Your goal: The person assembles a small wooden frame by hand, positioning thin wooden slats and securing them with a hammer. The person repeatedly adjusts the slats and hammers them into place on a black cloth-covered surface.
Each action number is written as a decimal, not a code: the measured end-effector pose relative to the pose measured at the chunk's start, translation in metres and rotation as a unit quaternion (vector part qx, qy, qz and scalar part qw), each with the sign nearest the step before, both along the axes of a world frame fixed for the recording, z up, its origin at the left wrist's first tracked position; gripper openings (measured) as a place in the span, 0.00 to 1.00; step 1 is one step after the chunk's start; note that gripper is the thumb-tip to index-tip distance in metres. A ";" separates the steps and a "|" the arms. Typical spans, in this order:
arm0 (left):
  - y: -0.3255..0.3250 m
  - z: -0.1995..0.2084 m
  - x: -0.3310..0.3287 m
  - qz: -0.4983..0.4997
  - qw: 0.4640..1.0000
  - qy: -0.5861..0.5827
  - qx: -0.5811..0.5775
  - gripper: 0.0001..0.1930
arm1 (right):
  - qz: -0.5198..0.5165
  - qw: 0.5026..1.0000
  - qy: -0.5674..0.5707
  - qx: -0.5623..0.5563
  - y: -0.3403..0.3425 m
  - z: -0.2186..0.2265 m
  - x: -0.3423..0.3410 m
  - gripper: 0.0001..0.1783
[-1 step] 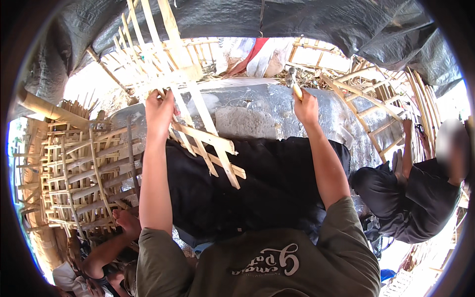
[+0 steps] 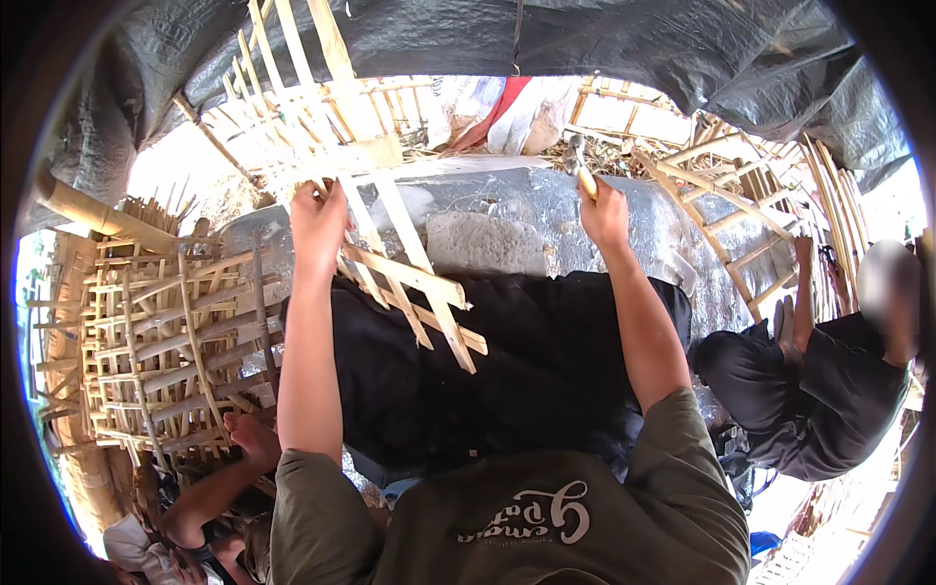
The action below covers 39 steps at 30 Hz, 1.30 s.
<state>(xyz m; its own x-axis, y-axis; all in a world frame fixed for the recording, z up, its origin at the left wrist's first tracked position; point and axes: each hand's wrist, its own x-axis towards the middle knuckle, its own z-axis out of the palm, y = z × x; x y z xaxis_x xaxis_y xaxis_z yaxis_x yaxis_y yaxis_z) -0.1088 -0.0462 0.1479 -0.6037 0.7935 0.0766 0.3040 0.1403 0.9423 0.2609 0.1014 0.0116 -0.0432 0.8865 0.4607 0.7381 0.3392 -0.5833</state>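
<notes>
A pale bamboo lattice (image 2: 417, 239) of long slats with crosspieces slants from the upper left down over my lap. My left hand (image 2: 318, 224) is closed at its left edge, near a broad cross slat; the fingertips are partly hidden in the glare. In my right hand (image 2: 606, 213) is a hammer (image 2: 576, 156), gripped by its light handle with the metal head pointing up and away. The hammer is apart from the lattice. A rough grey block (image 2: 486, 244) lies between my hands, beyond my dark-covered lap (image 2: 546, 361).
Stacked bamboo lattices (image 2: 185, 331) stand at the left. A ladder-like bamboo frame (image 2: 717, 229) leans at the right. Another person in dark clothes (image 2: 809, 390) sits at the right; someone's bent arm (image 2: 210, 497) shows at the lower left. Black sheeting (image 2: 614, 39) hangs across the top.
My left hand and the bamboo lattice have shifted very slightly to the right. My right hand and the hammer look the same.
</notes>
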 end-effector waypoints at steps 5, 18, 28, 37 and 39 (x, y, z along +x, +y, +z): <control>-0.002 -0.011 0.008 0.081 0.966 0.235 0.066 0.16 | -0.001 1.000 -0.015 -0.018 0.001 0.001 0.000 0.10; 0.016 0.033 0.056 0.018 0.950 0.290 0.114 0.13 | -0.012 0.996 0.070 -0.051 0.004 0.023 -0.004 0.13; 0.076 0.106 0.067 -0.118 0.865 0.479 0.091 0.15 | -0.063 0.953 0.287 -0.068 0.036 0.004 0.027 0.22; 0.023 0.065 0.045 -0.237 0.789 0.566 -0.012 0.15 | -0.051 0.898 0.432 0.068 0.078 -0.034 0.141 0.19; 0.008 0.051 0.042 -0.248 0.770 0.584 -0.068 0.15 | -0.052 0.911 0.408 0.026 0.063 -0.027 0.148 0.20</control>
